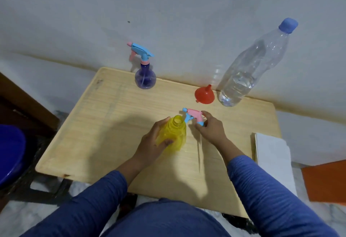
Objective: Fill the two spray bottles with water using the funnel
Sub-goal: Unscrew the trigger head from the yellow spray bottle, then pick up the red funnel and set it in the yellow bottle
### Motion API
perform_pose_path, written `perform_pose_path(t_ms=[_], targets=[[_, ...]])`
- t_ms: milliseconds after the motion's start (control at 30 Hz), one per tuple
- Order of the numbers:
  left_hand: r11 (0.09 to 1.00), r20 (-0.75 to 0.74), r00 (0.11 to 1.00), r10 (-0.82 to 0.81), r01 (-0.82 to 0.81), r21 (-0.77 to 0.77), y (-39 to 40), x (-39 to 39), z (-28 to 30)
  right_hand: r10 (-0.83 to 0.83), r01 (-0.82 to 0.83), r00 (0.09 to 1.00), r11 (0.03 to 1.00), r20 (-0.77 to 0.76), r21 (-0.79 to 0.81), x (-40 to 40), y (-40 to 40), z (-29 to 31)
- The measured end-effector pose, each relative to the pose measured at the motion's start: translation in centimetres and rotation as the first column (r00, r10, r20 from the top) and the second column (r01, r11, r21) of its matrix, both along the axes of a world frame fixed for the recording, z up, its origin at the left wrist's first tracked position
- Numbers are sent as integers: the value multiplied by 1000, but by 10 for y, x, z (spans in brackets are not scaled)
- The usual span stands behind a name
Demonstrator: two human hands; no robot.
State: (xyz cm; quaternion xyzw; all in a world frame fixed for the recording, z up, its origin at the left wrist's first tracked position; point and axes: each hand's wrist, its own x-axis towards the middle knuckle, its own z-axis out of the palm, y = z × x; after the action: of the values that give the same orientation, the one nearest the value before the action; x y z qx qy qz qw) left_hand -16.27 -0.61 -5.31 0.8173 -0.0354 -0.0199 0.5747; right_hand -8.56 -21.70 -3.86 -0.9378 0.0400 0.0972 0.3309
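A yellow spray bottle (175, 134) stands near the middle of the wooden table (104, 124) with its neck uncapped; my left hand (153, 143) grips its body. Just right of it, my right hand (210, 127) holds the pink and blue spray head (192, 116), whose thin dip tube (200, 154) trails toward me. A purple spray bottle (145, 77) with its blue and pink head on stands at the table's far edge. A red funnel (204, 95) lies wide end down at the back right, beside a tall clear water bottle (249, 68) with a blue cap, partly filled.
A wall runs close behind the table's far edge. A folded white cloth (273, 156) lies at the table's right edge, with an orange object (325, 180) beyond it. A blue object (10, 154) sits to the left, off the table.
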Motion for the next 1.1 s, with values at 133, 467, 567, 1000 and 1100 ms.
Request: perform_pose_path(t_ms=[133, 467, 567, 1000, 1100], targets=[[1000, -46, 999, 18, -18, -1, -3, -2, 0, -2, 3, 1000, 998, -10, 62, -7, -5, -17], [998, -141, 989, 46, -51, -33, -8, -1, 5, -121, 125, 978, 992, 170, -8, 36, -24, -23], [997, -162, 985, 66, -71, -21, -9, -1, 5, -144, 141, 973, 990, 178, 29, 65, -19, -31], [993, -180, 977, 112, -118, -23, -14, -3, 9, -293, 262, 928, 953, 231, 154, 114, -1, -61], [993, -180, 977, 118, -119, 3, -12, -3, 5, -273, 230, 937, 951, 217, 205, 108, -3, -58]])
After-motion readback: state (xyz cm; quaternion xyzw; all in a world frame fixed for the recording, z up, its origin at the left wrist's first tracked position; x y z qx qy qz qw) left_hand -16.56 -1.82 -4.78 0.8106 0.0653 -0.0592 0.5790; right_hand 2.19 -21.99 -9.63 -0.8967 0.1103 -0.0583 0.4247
